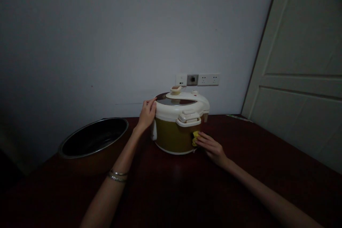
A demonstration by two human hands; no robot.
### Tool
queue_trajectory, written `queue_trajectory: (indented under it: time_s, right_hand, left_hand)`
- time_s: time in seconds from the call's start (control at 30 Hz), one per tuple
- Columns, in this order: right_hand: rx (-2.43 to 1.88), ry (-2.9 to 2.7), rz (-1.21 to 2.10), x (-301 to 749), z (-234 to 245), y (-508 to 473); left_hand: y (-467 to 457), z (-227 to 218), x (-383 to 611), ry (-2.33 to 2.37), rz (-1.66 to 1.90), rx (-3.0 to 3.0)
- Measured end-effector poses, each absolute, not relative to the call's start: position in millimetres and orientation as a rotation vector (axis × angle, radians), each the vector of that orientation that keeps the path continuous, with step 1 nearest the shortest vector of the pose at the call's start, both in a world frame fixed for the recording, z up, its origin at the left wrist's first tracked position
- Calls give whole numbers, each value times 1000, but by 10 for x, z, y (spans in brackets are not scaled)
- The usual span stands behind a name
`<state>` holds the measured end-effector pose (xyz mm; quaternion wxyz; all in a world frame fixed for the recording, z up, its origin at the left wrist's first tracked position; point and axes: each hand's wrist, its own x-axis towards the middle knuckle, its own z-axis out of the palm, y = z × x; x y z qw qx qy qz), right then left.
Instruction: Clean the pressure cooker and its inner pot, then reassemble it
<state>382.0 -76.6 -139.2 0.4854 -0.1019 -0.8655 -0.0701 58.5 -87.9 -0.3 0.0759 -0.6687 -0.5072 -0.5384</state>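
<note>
A rice cooker (pixel 173 133) with an olive-yellow body and a cream lid stands on the dark red table (pixel 171 185) near the wall. My left hand (pixel 146 114) rests against the cooker's upper left rim, fingers curled onto the lid edge. My right hand (pixel 211 146) presses a small yellow cloth (pixel 196 137) against the cooker's lower right side, fingers closed on it. Two bangles sit on my left wrist.
A large dark metal bowl (pixel 93 139) sits at the table's left. On the wall behind the cooker is a strip of power sockets (pixel 197 79). A cream door (pixel 301 71) stands at the right.
</note>
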Motion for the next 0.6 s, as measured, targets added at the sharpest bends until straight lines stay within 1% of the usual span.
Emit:
queue_trajectory:
  time_s: [0.1, 0.2, 0.3, 0.4, 0.5, 0.6]
  right_hand:
    - [-557, -1764, 162, 3760, -1621, -836]
    - [-900, -1373, 520, 3632, -1731, -837]
    - [-1001, -1025, 786, 3447, -1692, -727]
    - [-982, -907, 853, 3280, -1582, -548]
    - [-979, -919, 850, 3192, -1516, -429]
    - [-946, -1006, 799, 3158, -1557, -480]
  left_hand:
    - [-886, 21, 561, -1524, -1626, -2048]
    - [-881, 36, 541, -1539, -1643, -2072]
    - [-876, 38, 546, -1556, -1648, -2068]
    - [-878, 32, 568, -1551, -1660, -2057]
    - [-877, 20, 591, -1532, -1678, -2037]
    - [-865, 6, 603, -1532, -1691, -2011]
